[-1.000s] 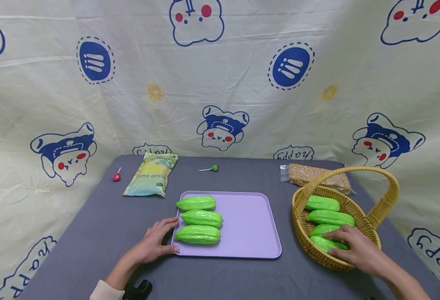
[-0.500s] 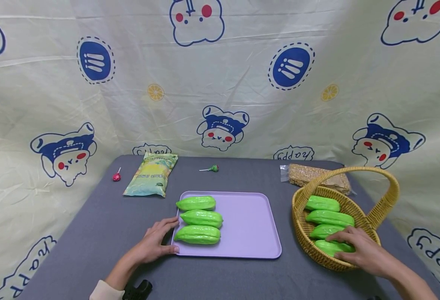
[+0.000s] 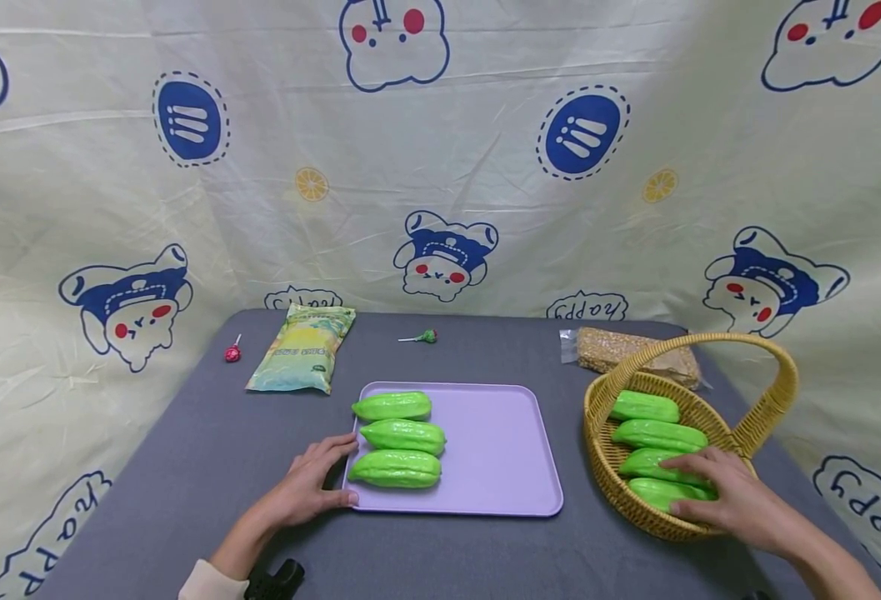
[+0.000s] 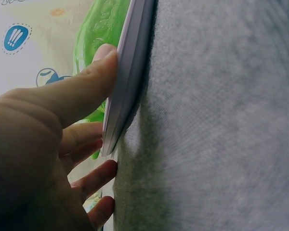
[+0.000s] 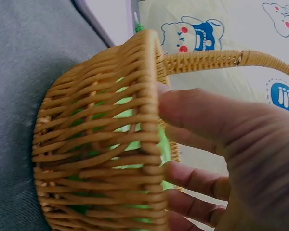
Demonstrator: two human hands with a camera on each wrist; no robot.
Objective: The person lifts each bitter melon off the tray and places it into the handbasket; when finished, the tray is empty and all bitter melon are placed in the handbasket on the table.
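Note:
My left hand (image 3: 308,483) touches the left edge of a lilac tray (image 3: 496,450), thumb at the near corner. In the left wrist view the thumb (image 4: 94,84) lies along the tray's rim (image 4: 130,72). Three green ridged bitter melons (image 3: 397,469) lie in a stack of rows at the tray's left. My right hand (image 3: 736,500) reaches over the near rim of a wicker basket (image 3: 601,479), fingers spread over the nearest bitter melon (image 3: 658,493) and fingertips at the one behind it (image 3: 646,461). In the right wrist view the basket wall (image 5: 101,139) hides most of the melons.
Behind the tray lie a yellow-green bag (image 3: 305,354), a red lollipop (image 3: 232,353) and a green lollipop (image 3: 428,336). A clear pack of grains (image 3: 613,350) sits behind the basket. The basket's tall handle (image 3: 773,400) arches over its right side.
My right hand has shifted slightly right. The nearest bitter melon in the basket moved right and apart from the one behind it, which now shows more. My left hand has stayed still.

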